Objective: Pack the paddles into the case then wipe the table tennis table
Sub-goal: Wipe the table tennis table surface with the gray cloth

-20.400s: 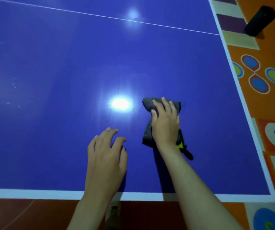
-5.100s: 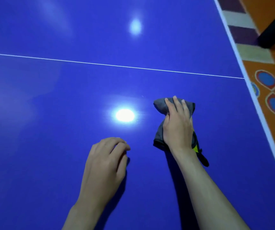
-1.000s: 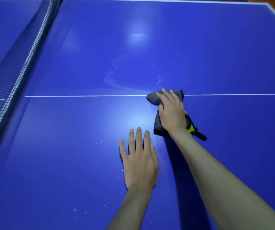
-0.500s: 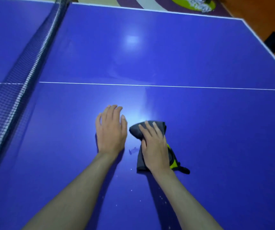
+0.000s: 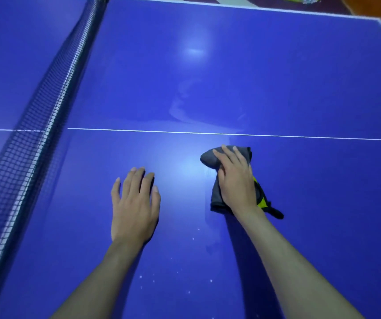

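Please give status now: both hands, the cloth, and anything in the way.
Right hand pressing grey cloth flat on table. Left hand open, resting on table. Net at left, clear of cloth.

On the table [image 5: 277,77], the cloth [image 5: 214,157] lies right of the net [image 5: 46,107], under the right hand [image 5: 236,183].
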`<act>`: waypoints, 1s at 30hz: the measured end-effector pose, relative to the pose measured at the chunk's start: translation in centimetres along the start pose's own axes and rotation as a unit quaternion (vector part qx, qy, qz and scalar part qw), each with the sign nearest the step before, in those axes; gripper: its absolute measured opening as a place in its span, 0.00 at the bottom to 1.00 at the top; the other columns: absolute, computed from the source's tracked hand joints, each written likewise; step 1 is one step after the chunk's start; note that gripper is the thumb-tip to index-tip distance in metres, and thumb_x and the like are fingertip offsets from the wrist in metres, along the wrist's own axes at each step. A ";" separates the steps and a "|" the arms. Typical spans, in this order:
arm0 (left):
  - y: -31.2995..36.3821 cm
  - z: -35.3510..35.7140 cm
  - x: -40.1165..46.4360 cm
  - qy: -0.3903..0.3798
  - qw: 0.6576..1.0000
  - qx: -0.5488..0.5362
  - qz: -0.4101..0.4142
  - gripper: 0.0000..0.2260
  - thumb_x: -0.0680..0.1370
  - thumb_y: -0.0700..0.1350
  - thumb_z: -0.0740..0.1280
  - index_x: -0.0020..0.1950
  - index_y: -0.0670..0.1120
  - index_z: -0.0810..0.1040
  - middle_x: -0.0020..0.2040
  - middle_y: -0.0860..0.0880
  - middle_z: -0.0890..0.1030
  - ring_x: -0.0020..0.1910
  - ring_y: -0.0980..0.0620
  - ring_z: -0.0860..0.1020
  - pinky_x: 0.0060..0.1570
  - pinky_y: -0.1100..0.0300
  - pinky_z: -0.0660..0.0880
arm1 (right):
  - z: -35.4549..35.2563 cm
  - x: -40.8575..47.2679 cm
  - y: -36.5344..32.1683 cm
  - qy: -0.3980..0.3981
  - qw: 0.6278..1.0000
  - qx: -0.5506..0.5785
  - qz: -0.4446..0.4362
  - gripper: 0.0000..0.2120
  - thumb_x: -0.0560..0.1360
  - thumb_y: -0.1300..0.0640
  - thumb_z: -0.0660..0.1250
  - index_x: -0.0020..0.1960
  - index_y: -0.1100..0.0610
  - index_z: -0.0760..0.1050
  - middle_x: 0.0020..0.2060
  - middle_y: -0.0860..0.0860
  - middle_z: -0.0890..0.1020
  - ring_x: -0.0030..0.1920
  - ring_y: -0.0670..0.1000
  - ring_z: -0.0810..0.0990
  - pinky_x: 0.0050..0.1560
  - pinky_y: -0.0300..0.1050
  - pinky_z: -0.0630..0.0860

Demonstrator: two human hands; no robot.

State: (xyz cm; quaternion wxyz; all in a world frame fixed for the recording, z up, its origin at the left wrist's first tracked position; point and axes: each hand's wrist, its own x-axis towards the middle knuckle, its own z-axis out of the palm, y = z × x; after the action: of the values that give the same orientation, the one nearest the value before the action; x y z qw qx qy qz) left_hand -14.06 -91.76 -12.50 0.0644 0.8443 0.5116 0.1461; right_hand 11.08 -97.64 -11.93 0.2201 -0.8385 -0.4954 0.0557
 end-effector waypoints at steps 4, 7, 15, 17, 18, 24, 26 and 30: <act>-0.3 0.3 0.1 -0.013 1.000 0.006 0.003 0.17 0.85 0.49 0.50 0.68 0.47 0.71 0.74 0.47 0.70 0.78 0.46 0.64 0.77 0.40 0.57 | 0.8 5.6 0.0 -0.003 1.000 0.009 0.010 0.24 0.80 0.63 0.63 0.74 0.49 0.74 0.78 0.46 0.69 0.80 0.51 0.61 0.73 0.61 0.67; -0.3 0.3 0.2 -0.016 1.000 0.006 0.009 0.18 0.85 0.50 0.49 0.69 0.47 0.71 0.75 0.47 0.69 0.79 0.46 0.63 0.78 0.40 0.57 | 0.9 7.0 -0.1 -0.003 1.000 0.022 0.015 0.24 0.81 0.64 0.62 0.74 0.48 0.73 0.78 0.46 0.69 0.80 0.51 0.61 0.74 0.63 0.66; -0.1 0.4 0.2 0.002 1.000 -0.019 0.005 0.17 0.85 0.50 0.50 0.69 0.48 0.70 0.75 0.47 0.69 0.79 0.46 0.62 0.78 0.41 0.55 | 1.7 -3.4 -4.2 0.002 1.000 0.009 -0.002 0.23 0.82 0.61 0.63 0.76 0.49 0.72 0.79 0.47 0.67 0.81 0.51 0.59 0.75 0.57 0.64; -0.2 0.2 0.1 0.018 0.998 -0.053 0.013 0.18 0.84 0.48 0.51 0.70 0.48 0.71 0.74 0.47 0.71 0.79 0.46 0.63 0.77 0.41 0.57 | 2.0 -7.8 -5.5 0.005 1.000 0.004 -0.017 0.23 0.81 0.60 0.64 0.76 0.49 0.72 0.79 0.47 0.68 0.81 0.52 0.60 0.75 0.57 0.65; -0.3 -0.2 -0.1 0.028 0.996 -0.078 0.023 0.18 0.83 0.47 0.52 0.70 0.47 0.73 0.74 0.47 0.72 0.78 0.46 0.65 0.77 0.41 0.59 | 2.0 -10.1 -6.2 0.007 1.000 -0.001 -0.019 0.24 0.81 0.60 0.65 0.76 0.49 0.72 0.78 0.47 0.69 0.81 0.53 0.61 0.75 0.57 0.67; -4.1 -3.4 -1.5 0.047 0.995 -0.080 0.021 0.18 0.82 0.47 0.54 0.69 0.46 0.74 0.71 0.47 0.75 0.75 0.45 0.68 0.75 0.42 0.62 | 2.3 -20.9 -9.6 -0.020 0.999 0.002 -0.029 0.27 0.80 0.58 0.68 0.78 0.48 0.69 0.80 0.46 0.66 0.82 0.53 0.59 0.74 0.62 0.69; -5.8 -3.4 -2.7 0.023 0.999 -0.029 0.028 0.18 0.83 0.49 0.52 0.69 0.46 0.73 0.72 0.47 0.73 0.76 0.45 0.67 0.76 0.41 0.59 | 2.3 -21.2 -9.8 -0.018 1.000 -0.001 -0.023 0.28 0.79 0.59 0.69 0.77 0.47 0.69 0.80 0.46 0.66 0.82 0.53 0.59 0.74 0.63 0.69; -6.7 -2.7 -3.2 -0.010 0.999 0.003 0.030 0.18 0.84 0.49 0.51 0.70 0.47 0.72 0.74 0.48 0.71 0.79 0.46 0.63 0.78 0.41 0.56 | 2.8 -17.2 -9.5 -0.013 1.000 -0.012 -0.025 0.27 0.79 0.61 0.69 0.76 0.47 0.70 0.79 0.45 0.66 0.82 0.52 0.59 0.76 0.60 0.67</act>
State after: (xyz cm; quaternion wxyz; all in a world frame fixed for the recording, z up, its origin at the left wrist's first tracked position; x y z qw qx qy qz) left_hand -22.02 -91.58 -12.21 0.0625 0.8611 0.4854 0.1381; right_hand -6.09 -107.52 -12.60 0.2051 -0.8276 -0.5196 0.0554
